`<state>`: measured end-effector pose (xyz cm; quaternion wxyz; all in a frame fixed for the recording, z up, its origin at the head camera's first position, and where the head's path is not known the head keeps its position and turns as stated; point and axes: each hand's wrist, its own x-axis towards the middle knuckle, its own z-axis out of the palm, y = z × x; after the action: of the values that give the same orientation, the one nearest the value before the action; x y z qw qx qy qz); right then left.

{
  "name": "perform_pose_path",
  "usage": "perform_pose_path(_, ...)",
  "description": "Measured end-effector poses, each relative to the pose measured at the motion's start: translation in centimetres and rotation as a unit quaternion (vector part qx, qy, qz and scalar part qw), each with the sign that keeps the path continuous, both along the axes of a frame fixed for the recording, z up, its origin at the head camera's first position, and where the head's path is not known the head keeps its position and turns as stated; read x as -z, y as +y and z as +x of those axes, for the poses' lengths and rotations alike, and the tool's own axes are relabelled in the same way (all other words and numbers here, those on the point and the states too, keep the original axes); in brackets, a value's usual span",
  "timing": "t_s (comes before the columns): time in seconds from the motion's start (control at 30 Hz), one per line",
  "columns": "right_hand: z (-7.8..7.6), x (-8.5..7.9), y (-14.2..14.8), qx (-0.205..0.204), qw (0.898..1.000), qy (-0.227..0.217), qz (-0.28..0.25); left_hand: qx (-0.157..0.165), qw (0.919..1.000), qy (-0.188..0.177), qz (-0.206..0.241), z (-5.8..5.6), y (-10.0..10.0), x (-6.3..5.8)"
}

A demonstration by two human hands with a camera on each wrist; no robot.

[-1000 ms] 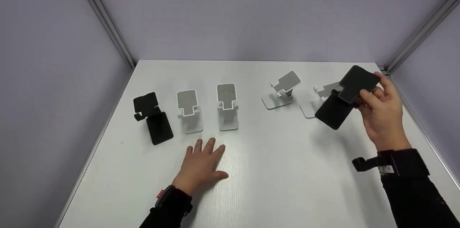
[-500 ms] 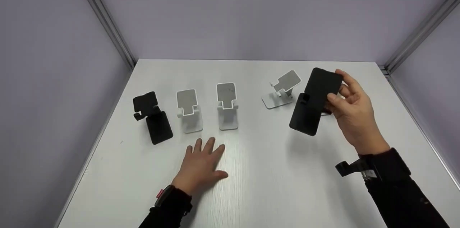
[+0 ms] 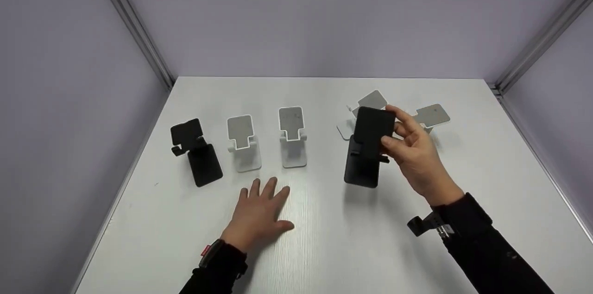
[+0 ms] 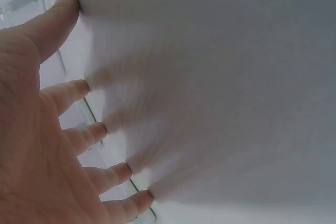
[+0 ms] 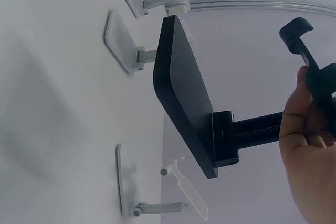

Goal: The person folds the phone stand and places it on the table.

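My right hand (image 3: 414, 157) pinches the upper plate of a black phone stand (image 3: 368, 164), thumb in front and fingers behind. The stand is tilted above the table, its shadow falling below it. In the right wrist view its black base plate (image 5: 184, 93) and hinged neck show, with the right hand (image 5: 310, 150) gripping the far end. My left hand (image 3: 257, 217) lies with spread fingers on the table, nearest two white phone stands. The left wrist view shows those fingertips (image 4: 123, 171) touching the white surface.
Across the white table (image 3: 324, 247) stand another black phone stand (image 3: 206, 164), a white stand (image 3: 241, 132) and a second white stand (image 3: 292, 122). Behind the right hand are two more, a partly covered white stand (image 3: 373, 99) and a far-right white stand (image 3: 433, 115). Pale panels (image 3: 296, 21) enclose the back and sides.
My right hand has carried the black phone stand leftward, from over the far-right white stand to before its neighbour, turning it more upright. The left hand has stayed put.
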<state>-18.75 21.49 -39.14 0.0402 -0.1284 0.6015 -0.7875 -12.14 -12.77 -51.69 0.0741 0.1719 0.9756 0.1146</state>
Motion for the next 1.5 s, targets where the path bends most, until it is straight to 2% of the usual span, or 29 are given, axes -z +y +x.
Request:
perform_pose_path(0.27,0.3,1.0,-1.5,-0.030,0.999,-0.007,0.019,0.000,0.9999,-0.013,0.006,0.0,0.1,-0.3)
perform_pose_path(0.43,0.5,1.4,-1.9,-0.045,0.999,-0.008,0.030,-0.002,0.9995,-0.001,0.030,-0.4,0.7,-0.9)
perform_pose_path(0.63,0.6,1.8,-2.6,-0.055,0.998,-0.011,0.031,0.015,0.9935,-0.005,0.112,-1.0,2.6,-2.1)
perform_pose_path(0.7,0.7,1.9,-2.8,-0.060,0.998,-0.012,0.034,0.025,0.9881,-0.017,0.151,-1.2,3.3,-2.4)
perform_pose_path(0.77,0.7,1.9,-3.0,-0.066,0.997,-0.012,0.037,0.027,0.9783,-0.051,0.199,-1.2,3.8,-2.7)
perform_pose_path(0.83,0.7,2.0,-3.3,-0.072,0.997,-0.011,0.040,0.032,0.9620,-0.092,0.255,-1.3,4.1,-2.9)
perform_pose_path(0.97,0.8,2.0,-3.6,-0.078,0.996,-0.011,0.044,0.036,0.9127,-0.169,0.370,-1.2,4.7,-3.4)
perform_pose_path(1.03,0.8,2.1,-3.7,-0.081,0.996,-0.011,0.045,0.035,0.8887,-0.188,0.417,-1.2,5.1,-3.5)
perform_pose_path(1.1,0.8,2.1,-3.8,-0.082,0.996,-0.012,0.045,0.024,0.8734,-0.200,0.443,-1.3,5.4,-3.6)
perform_pose_path(1.23,0.7,2.2,-4.0,-0.082,0.996,-0.010,0.042,-0.018,0.8413,-0.218,0.494,-1.5,6.1,-3.4)
perform_pose_path(1.27,0.7,2.2,-4.1,-0.081,0.996,-0.008,0.041,-0.035,0.8312,-0.223,0.508,-1.7,6.3,-3.3)
perform_pose_path(1.4,0.6,2.3,-4.3,-0.085,0.996,-0.005,0.040,-0.100,0.7815,-0.240,0.567,-2.2,6.8,-3.1)
perform_pose_path(1.47,0.6,2.3,-4.4,-0.088,0.995,-0.008,0.037,-0.124,0.7565,-0.250,0.591,-2.4,7.0,-2.9)
perform_pose_path(1.5,0.6,2.3,-4.4,-0.090,0.995,-0.009,0.035,-0.130,0.7468,-0.254,0.601,-2.5,7.1,-2.8)
